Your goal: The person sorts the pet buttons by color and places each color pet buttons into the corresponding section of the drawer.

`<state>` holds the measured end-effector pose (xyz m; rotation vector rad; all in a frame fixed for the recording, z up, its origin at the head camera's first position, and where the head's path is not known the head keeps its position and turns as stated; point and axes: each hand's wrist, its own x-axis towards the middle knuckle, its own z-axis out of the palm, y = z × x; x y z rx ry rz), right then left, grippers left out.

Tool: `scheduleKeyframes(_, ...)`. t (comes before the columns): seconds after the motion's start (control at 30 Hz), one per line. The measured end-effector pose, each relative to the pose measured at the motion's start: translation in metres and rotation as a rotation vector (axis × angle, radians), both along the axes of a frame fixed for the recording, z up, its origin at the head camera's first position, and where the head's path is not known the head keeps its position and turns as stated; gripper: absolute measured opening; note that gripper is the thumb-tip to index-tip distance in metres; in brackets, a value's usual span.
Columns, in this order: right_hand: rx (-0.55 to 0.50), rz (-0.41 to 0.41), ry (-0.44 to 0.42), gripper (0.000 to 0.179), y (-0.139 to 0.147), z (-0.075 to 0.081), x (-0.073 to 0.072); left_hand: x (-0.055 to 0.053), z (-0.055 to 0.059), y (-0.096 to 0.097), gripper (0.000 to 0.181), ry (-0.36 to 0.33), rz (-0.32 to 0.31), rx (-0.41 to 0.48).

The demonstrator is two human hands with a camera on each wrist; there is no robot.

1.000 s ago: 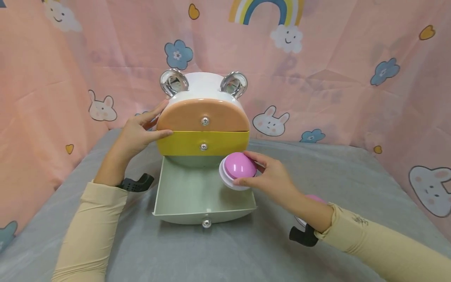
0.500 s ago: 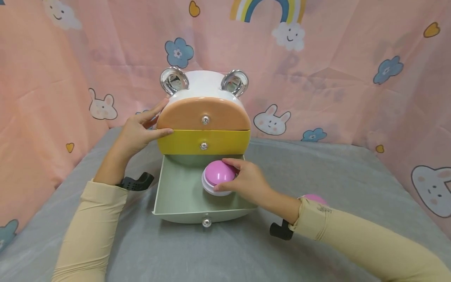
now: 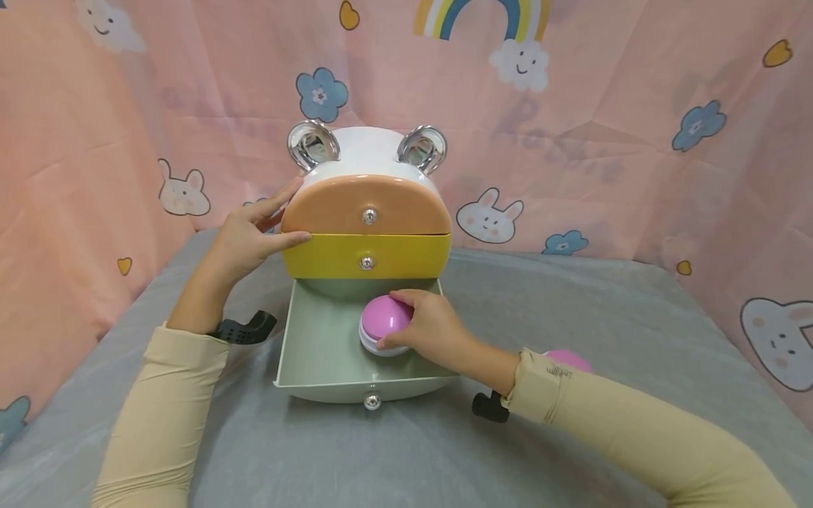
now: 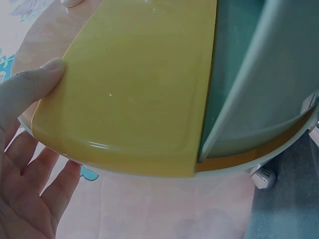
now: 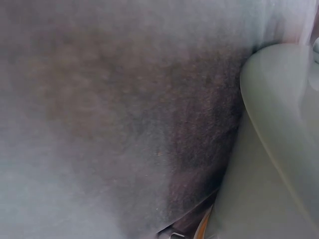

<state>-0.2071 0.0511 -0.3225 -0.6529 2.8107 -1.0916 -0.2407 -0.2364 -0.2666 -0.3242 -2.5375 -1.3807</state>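
In the head view, my right hand [image 3: 438, 335] holds a round object with a glossy pink dome and white base [image 3: 385, 317] by its right side. Both are inside the pulled-out pale green drawer [image 3: 317, 356]; whether the base touches the drawer floor I cannot tell. My left hand [image 3: 244, 236] rests on the left side of a small drawer cabinet [image 3: 368, 152] with a white top and silver ears. In the left wrist view its thumb lies on the edge of the yellow drawer front [image 4: 134, 94], with the other fingers along the cabinet's side. The right wrist view shows no hand.
An orange top drawer [image 3: 330, 204] sits closed above the yellow one. Another pink object [image 3: 569, 360] lies on the grey cloth [image 3: 610, 317], partly behind the right sleeve. A pink patterned curtain [image 3: 571, 169] hangs behind.
My right hand has moved left and slightly down with the pink-domed object, from above the drawer's right side toward its middle. My left hand stays in place on the cabinet.
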Motion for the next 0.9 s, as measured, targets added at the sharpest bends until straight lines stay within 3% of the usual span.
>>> scheduleKeyframes(0.5,0.033,-0.030,-0.030,0.081,-0.016,-0.010,-0.012,-0.001,-0.001,0.000,0.074,-0.003,0.004,-0.012)
scheduleKeyframes(0.77,0.092,-0.011,-0.031,0.087,-0.018,-0.007,-0.015,-0.001,0.000,0.000,0.074,-0.006,0.018,0.009)
scheduleKeyframes(0.9,0.132,0.006,0.010,0.088,-0.015,0.000,-0.013,-0.001,0.000,0.000,0.075,-0.009,0.004,0.015)
